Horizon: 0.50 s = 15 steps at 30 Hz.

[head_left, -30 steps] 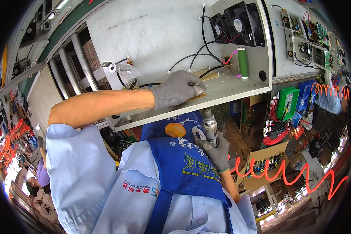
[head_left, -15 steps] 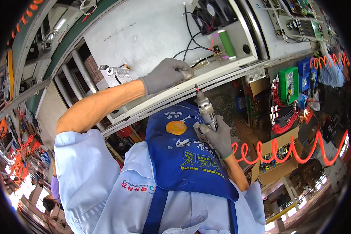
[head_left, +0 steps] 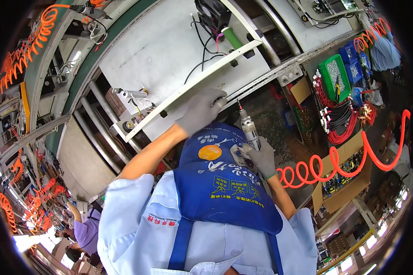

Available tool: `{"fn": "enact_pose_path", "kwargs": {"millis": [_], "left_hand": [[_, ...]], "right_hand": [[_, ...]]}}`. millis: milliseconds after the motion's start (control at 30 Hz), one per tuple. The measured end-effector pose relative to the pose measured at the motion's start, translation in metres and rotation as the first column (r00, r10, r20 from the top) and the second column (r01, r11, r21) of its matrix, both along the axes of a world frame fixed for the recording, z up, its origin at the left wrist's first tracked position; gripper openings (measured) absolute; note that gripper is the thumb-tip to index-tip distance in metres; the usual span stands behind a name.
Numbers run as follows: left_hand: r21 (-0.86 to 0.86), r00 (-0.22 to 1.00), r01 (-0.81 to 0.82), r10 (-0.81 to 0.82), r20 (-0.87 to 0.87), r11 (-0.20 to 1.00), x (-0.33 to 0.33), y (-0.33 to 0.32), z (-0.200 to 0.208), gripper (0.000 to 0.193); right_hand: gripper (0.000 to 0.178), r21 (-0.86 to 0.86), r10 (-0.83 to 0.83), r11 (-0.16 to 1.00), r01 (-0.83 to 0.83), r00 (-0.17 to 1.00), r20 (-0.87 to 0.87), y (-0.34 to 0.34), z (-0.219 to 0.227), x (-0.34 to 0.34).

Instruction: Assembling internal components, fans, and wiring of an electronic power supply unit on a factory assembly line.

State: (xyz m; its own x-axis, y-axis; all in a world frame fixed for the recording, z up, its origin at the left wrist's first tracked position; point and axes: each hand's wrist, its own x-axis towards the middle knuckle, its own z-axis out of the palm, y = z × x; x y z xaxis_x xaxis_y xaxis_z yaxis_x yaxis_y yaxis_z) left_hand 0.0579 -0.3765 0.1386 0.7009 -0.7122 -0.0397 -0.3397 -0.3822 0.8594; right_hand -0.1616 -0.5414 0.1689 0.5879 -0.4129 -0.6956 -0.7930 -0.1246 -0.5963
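Both hands gloved in grey. Left hand (head_left: pixel 202 112): fingers curled inward, close to the near edge of the worktop (head_left: pixel 160 50); could not tell whether anything small was pinched in the fingertips. Right hand (head_left: pixel 261 158): closed around the body of a silver power screwdriver (head_left: pixel 249 127), held in front of the blue apron (head_left: pixel 234 183), bit pointing up toward the worktop edge, just beside the left fingertips.

A pale metal frame (head_left: pixel 197 82) lay slantwise on the worktop, beyond the left hand, its near strip running from lower left to upper right with black feet along it. At its right end: black fans (head_left: pixel 213 16), a green cylinder (head_left: pixel 232 38) and loose black cables (head_left: pixel 202 41). A ribbed pale cylinder (head_left: pixel 135 94) was near its left end.

Right of the worktop: a green bin (head_left: pixel 325 73) of small metal pieces, red and black wire bundles (head_left: pixel 340 123), and an open cardboard box (head_left: pixel 348 198). An orange-red coiled hose (head_left: pixel 335 161) ran rightward from near the right wrist.
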Motion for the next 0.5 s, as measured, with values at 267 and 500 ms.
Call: {"fn": "enact_pose_path", "kwargs": {"millis": [267,500], "left_hand": [[0.474,0.974,-0.141,0.038,0.222,0.869,-0.001,-0.034,-0.19,0.017],[0.452,0.98,-0.154,0.075,0.186,0.879,0.002,-0.031,-0.2,0.011]], "right_hand": [[0.039,-0.066,-0.03,0.997,0.031,0.999,0.02,-0.011,0.009,-0.027],[0.037,0.041,-0.031,0.999,0.028,0.998,0.06,-0.015,0.017,-0.032]]}}
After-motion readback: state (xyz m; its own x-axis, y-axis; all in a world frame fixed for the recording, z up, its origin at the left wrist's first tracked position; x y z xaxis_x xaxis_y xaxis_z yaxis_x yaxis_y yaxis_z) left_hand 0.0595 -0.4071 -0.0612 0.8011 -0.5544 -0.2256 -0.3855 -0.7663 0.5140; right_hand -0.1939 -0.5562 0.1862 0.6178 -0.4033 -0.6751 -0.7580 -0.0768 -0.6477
